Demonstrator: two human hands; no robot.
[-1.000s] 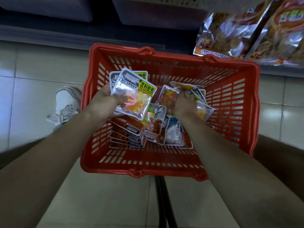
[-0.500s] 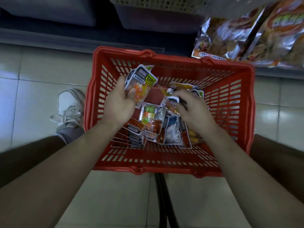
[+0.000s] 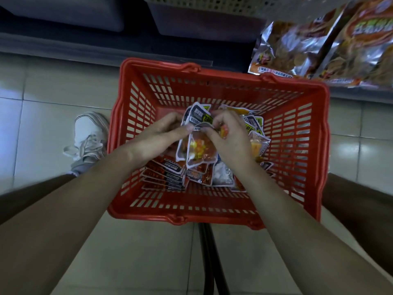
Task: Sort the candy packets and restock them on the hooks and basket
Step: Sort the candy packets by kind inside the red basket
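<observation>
A red plastic basket [image 3: 302, 133] stands on the tiled floor below me, holding several candy packets. My left hand [image 3: 158, 135] grips a small stack of clear packets with yellow and black labels [image 3: 200, 116]. My right hand [image 3: 229, 139] pinches the top edge of a clear packet of orange and yellow candy [image 3: 198, 152], which hangs against that stack. My left thumb also rests on this packet's top edge. A pile of dark red packets [image 3: 168, 173] lies at the basket's left. More yellow-labelled packets [image 3: 254, 126] lie at its right, with a white packet [image 3: 222, 175] in the middle.
Large silver and orange snack bags [image 3: 323, 41] hang at the upper right above the basket. A pale perforated bin [image 3: 212, 5] and dark shelf base run along the top. My white shoe [image 3: 89, 137] stands left of the basket. A dark bar [image 3: 210, 258] runs down from the basket's near edge.
My right hand has left the loose packets at the right and come over to my left hand with a candy packet. Both hands now meet over the basket's middle.
</observation>
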